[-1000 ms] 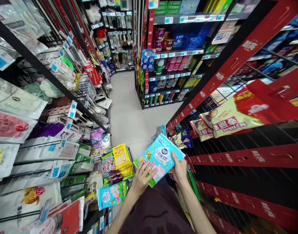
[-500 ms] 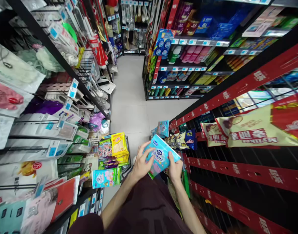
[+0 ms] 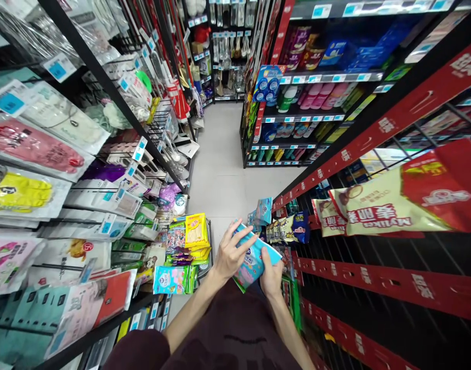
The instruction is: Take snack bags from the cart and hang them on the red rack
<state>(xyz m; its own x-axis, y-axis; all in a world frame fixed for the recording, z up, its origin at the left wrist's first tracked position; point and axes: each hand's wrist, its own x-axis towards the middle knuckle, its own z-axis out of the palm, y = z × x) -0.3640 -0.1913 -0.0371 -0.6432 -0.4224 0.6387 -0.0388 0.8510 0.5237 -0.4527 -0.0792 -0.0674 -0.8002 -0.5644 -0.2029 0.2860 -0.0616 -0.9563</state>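
Observation:
A light-blue printed packet (image 3: 254, 270) is held tilted in front of my body, low in the middle of the head view. My left hand (image 3: 231, 252) lies over its left side, fingers spread across the front and covering much of the print. At the right edge, my right hand (image 3: 271, 272) grips it with the thumb on the front; the fingers behind are hidden. Just beyond hang similar small blue packets (image 3: 264, 210) and a row of cream and dark-blue snack bags (image 3: 289, 228). What the packet contains I cannot make out.
Left of me, a stack holds yellow packets (image 3: 197, 231) and a blue-and-green packet (image 3: 169, 280). Hanging goods line the left rack (image 3: 120, 108). Red strips (image 3: 390, 280) cross the dark right rack, where a large snack bag (image 3: 374, 210) juts out. Grey floor (image 3: 216, 159) leads to a shelf of bottles.
My left hand has slid further over the packet's front, hiding more of its print. My right thumb has moved left across the packet. The view has shifted, and the surroundings appear slightly further right.

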